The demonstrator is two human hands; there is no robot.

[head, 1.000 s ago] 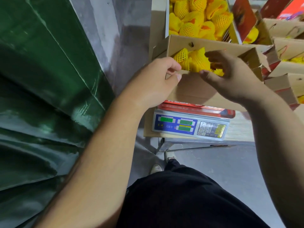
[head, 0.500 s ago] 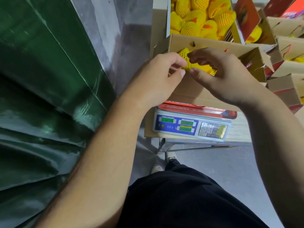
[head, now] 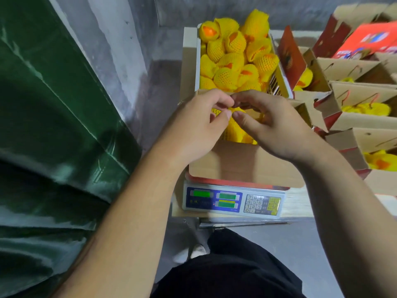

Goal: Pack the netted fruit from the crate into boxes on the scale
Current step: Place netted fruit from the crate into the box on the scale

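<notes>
The two hands cover most of the open top of the box (head: 247, 164), so only a bit of the yellow netted fruit (head: 235, 130) inside it shows between and under them. The left hand (head: 197, 127) and the right hand (head: 272, 123) meet over the box with thumbs and fingertips almost touching. Their fingers are curled and pressed close together right at the fruit's net, but it is hard to tell if they really pinch the net or just touch it. The box sits on the scale (head: 233, 201). The scale's green screens are too blurry to read. Behind the box is the crate (head: 197, 61), piled high with more fruit (head: 232, 59) in yellow nets, and some orange skin peeks out of the net tops. On the right stand other boxes (head: 363, 93) with yellow fruit in them, but they are cut off by the edge of the picture. A red flap (head: 291, 57) stands up beside the crate. A green sheet (head: 53, 125) fills the left side. At the bottom you can see dark trousers (head: 227, 272) and the tip of a shoe (head: 197, 250).
</notes>
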